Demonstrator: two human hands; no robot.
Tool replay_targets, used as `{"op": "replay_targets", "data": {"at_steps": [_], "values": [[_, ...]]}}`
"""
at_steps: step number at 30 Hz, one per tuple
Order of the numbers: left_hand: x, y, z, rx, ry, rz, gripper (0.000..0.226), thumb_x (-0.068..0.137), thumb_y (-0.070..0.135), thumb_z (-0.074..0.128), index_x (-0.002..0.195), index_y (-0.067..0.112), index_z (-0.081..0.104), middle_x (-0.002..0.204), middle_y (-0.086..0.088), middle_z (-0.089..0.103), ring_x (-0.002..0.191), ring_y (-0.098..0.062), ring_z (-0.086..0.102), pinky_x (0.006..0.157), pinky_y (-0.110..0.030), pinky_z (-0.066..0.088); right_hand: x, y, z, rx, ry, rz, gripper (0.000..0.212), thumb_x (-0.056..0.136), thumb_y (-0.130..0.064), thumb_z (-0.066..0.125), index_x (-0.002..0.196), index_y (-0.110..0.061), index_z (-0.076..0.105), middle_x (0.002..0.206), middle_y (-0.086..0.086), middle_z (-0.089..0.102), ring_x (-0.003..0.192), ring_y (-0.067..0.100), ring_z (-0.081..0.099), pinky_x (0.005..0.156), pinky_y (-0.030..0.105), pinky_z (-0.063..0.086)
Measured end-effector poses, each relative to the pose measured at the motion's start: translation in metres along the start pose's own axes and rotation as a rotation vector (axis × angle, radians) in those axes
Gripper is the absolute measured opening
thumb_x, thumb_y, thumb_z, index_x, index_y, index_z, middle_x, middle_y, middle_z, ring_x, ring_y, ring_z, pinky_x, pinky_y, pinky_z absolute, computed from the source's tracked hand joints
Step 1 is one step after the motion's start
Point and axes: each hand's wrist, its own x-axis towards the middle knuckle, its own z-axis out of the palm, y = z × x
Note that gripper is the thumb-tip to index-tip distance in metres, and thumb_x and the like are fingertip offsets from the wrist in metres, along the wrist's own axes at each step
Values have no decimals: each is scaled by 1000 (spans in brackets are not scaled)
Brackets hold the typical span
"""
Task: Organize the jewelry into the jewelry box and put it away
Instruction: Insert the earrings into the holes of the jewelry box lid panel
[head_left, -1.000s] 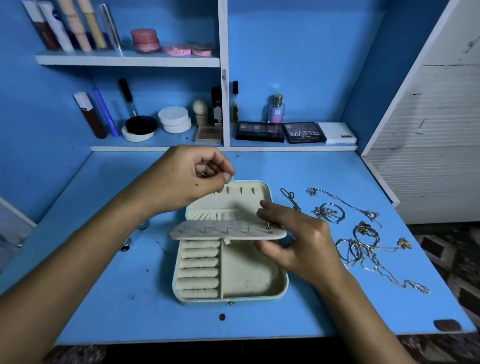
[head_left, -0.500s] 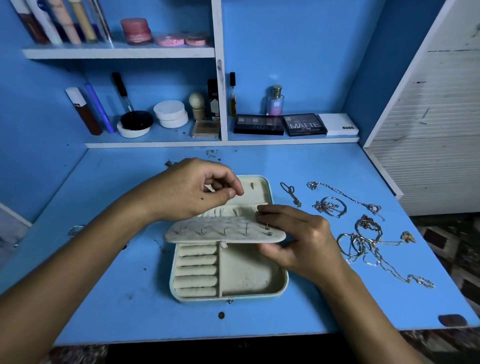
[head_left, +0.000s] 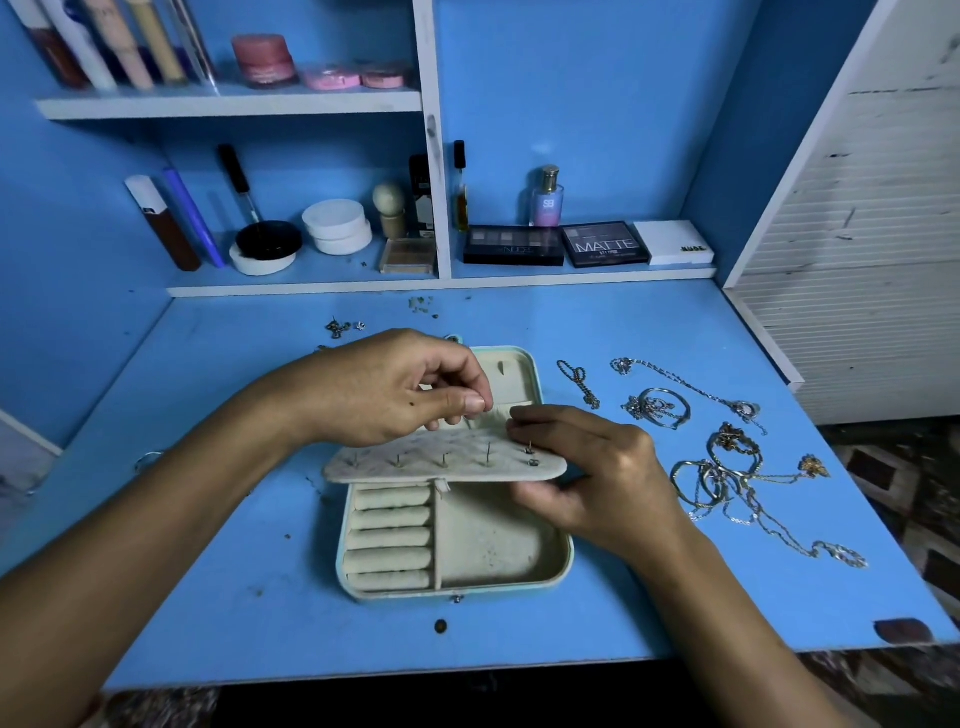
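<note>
Cream earring flap (head_left: 447, 460) of the open jewelry box (head_left: 457, 551) now pinched by right hand (head_left: 587, 478), left hand (head_left: 395, 389) moved closer, fingertips pinched, contents unclear; chains (head_left: 727, 467) still loose on surface (head_left: 623, 613).

The left hand (head_left: 395, 395) hid much of the jewelry box (head_left: 563, 564) lid and whatever its fingertips pinched, the tangled chains (head_left: 727, 478) could not be told apart, and the top-shelf tubes (head_left: 104, 47) were cropped.

Dim bluish light, soft shadows under my hands, wide-angle bending at the edges, my forearms blurred near the corners
</note>
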Motion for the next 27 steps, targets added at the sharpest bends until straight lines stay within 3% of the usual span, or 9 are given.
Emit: {"op": "replay_targets", "data": {"at_steps": [5,12,17,27], "values": [[0,3,1,43,-63,9,9,94,31,61,96,27,69,93,6,72,87,-9,67,85,-32,56,0,1,0,0,-3,-4,29,83,-31,72,90,-3,78,101,7,76,90,11,74,71,29,60],[0,5,4,86,-110,45,7,94,31,61,96,32,68,95,19,70,95,-1,64,88,-25,52,0,0,0,-11,-8,-8,27,81,-29,74,89,-4,78,100,6,76,89,12,74,69,30,59],[1,6,4,82,-120,78,8,94,29,62,97,29,69,95,20,70,95,-1,64,81,-18,51,1,-1,-1,-9,0,-13,27,81,-29,72,89,-4,78,98,7,76,89,11,73,70,27,59],[0,4,4,54,-111,95,8,94,25,64,96,27,72,94,16,71,94,-3,65,78,-21,53,1,-1,0,-7,-5,-7,27,82,-29,72,89,-4,78,98,6,76,90,10,73,74,25,59]]}}
